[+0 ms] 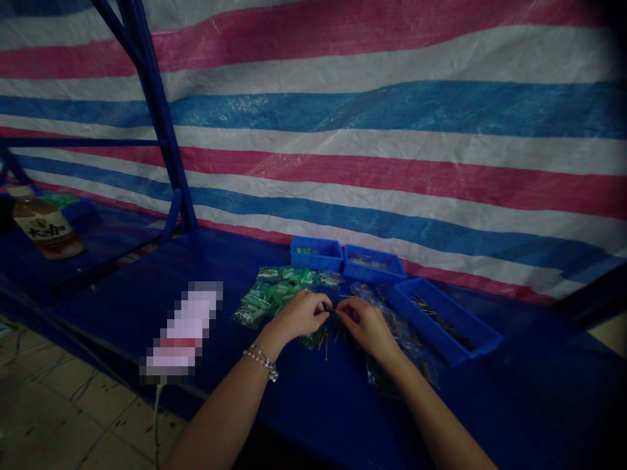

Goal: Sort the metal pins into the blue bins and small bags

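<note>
My left hand (300, 315), with a bead bracelet at the wrist, and my right hand (365, 323) meet over the blue table (304, 398). Both have their fingers pinched together on a small dark thin piece (332, 309) held between them. A few loose thin metal pins (323, 339) lie on the cloth just under the hands. A pile of small green-filled clear bags (274, 290) lies just beyond my left hand. Clear bags with dark parts (392, 339) lie under and right of my right hand.
Three blue plastic trays stand behind the hands: one at the back (316, 253), one beside it (373, 262), and a larger one (443, 320) at the right holding dark pins. A brown bottle (45, 227) stands far left. A striped tarp (392, 130) hangs behind, a blue frame post (157, 111) at left.
</note>
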A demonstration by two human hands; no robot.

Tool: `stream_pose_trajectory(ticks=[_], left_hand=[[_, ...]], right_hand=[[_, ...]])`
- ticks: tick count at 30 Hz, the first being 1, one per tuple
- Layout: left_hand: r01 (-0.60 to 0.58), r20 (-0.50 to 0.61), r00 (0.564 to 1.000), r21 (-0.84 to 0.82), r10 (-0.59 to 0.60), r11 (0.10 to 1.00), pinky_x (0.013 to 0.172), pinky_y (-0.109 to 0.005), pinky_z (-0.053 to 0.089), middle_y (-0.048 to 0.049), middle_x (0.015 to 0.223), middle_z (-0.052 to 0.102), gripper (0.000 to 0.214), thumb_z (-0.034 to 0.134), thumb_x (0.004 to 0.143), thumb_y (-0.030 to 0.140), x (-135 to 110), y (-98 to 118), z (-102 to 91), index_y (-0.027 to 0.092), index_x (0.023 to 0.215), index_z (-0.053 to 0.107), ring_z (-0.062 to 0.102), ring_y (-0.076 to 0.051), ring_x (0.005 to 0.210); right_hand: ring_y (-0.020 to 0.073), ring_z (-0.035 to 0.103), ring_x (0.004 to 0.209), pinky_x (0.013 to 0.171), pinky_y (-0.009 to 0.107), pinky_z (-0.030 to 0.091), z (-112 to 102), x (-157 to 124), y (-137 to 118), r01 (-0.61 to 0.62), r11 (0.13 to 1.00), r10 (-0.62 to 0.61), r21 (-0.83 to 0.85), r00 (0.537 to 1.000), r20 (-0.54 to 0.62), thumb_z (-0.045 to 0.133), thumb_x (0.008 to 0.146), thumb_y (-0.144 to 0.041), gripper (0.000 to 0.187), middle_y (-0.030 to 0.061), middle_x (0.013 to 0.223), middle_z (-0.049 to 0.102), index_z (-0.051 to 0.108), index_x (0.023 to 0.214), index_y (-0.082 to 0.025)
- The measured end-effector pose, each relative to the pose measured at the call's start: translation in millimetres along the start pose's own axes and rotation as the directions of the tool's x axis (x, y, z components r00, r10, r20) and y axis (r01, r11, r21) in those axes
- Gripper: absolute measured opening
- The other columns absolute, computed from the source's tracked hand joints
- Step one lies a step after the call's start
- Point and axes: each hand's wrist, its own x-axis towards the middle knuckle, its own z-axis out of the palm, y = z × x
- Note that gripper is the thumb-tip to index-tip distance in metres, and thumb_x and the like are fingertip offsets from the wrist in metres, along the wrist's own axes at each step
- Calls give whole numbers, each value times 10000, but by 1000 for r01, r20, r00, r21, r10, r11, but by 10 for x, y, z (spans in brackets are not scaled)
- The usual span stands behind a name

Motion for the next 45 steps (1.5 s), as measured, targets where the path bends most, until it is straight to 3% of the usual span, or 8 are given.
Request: stream_pose_trajectory(ticks=[5,11,19,25,30,34,41,45], left_hand=[[-25,-62,998,-47,22,999,589,-192,396,-13,699,599,110,503,770,191,1,47,-36,160,807,602,536,-106,629],[-62,-146,988,-108,46,992,603,-200,397,-5,684,592,110,489,775,169,8,96,-80,157,795,596,527,-103,628],[-67,-161,986,-122,47,990,591,-198,396,-3,683,584,76,513,756,153,11,67,-57,150,776,585,525,-101,628],[-66,-189,981,-75,50,995,587,-198,386,6,694,585,66,532,735,135,19,85,-74,157,769,584,519,-100,630],[-51,-186,982,-32,44,998,610,-210,386,3,723,586,57,543,732,131,23,90,-90,160,763,581,517,-106,646],[-66,-191,980,-48,56,997,649,-218,393,1,744,592,51,536,746,140,18,111,-106,161,771,576,517,-105,658],[-66,-201,978,-77,49,995,652,-219,390,0,770,595,49,539,755,167,25,123,-119,165,786,576,521,-113,690],[-71,-196,979,-63,57,996,642,-221,386,-2,763,585,43,539,758,175,23,119,-126,163,784,571,515,-116,692]], right_hand=[[148,523,619,605,256,376,5,-3,-8,3,997,-4,77,1000,15,469,770,-217,118,20,690,579,580,780,-177],[160,529,629,594,258,363,-3,-11,-24,28,999,-28,26,999,37,450,799,-249,164,17,656,575,584,734,-180],[165,544,684,642,265,392,-64,-6,-10,53,998,-51,33,997,-55,452,812,-275,176,33,728,593,599,782,-184],[166,546,695,633,270,394,16,-16,53,67,998,-67,-18,998,-2,460,809,-240,153,37,740,578,602,797,-185],[161,547,702,647,267,405,-19,-16,29,62,998,-62,-14,997,-37,471,805,-239,146,35,753,580,608,810,-188],[161,549,711,664,267,409,-46,-13,18,51,999,-51,-16,997,-60,471,808,-243,154,36,754,579,614,817,-187],[166,565,707,653,267,419,18,-15,47,59,998,-58,-24,998,38,462,810,-238,171,47,761,600,625,823,-187],[178,560,759,698,286,419,-42,-11,21,54,998,-53,-27,999,7,434,824,-234,187,55,786,598,613,831,-181]])
